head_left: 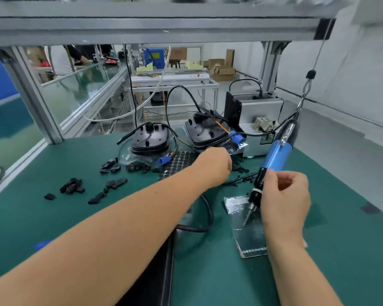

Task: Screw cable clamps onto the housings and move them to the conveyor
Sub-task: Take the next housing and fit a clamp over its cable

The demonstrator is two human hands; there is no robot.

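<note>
Two black housings stand at the back of the green mat, one (150, 140) left and one (206, 131) right, each with cables and a blue connector. Several black cable clamps (72, 186) lie scattered on the mat to the left. My left hand (215, 165) reaches across to a heap of small black screws (241, 168) in front of the right housing, fingers curled down; what they hold is hidden. My right hand (283, 199) grips the black lower barrel of the blue electric screwdriver (274, 157), which hangs from a cord, its bit pointing down at a shiny sheet (241, 208).
A grey screw feeder box (259, 120) stands behind the screwdriver. A black perforated pad (177, 162) lies between the housings and my left arm. A thick black cable (206, 217) loops on the mat. The green conveyor (7, 129) runs along the left behind an aluminium frame post (35, 96).
</note>
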